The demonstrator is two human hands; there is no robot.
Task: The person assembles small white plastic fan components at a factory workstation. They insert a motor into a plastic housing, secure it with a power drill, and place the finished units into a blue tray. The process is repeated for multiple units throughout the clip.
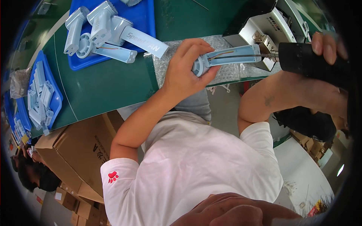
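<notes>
Nearest my camera, a black tool (301, 58) fills the right grip (330, 49); the left grip (188, 64) clasps a pale-blue housing (235, 55) over bubble wrap (231, 73) on the green table (102, 90). I see a blue tray (149, 22) far left, a carton (75, 150) near left.

Pale-blue housing (234, 56), black driver (301, 59), green table (113, 86)

Bright light, sheen on piled pale-blue housings (146, 40), fisheye-bowed green table (109, 90), right hand (327, 48) dimming rimward.
</notes>
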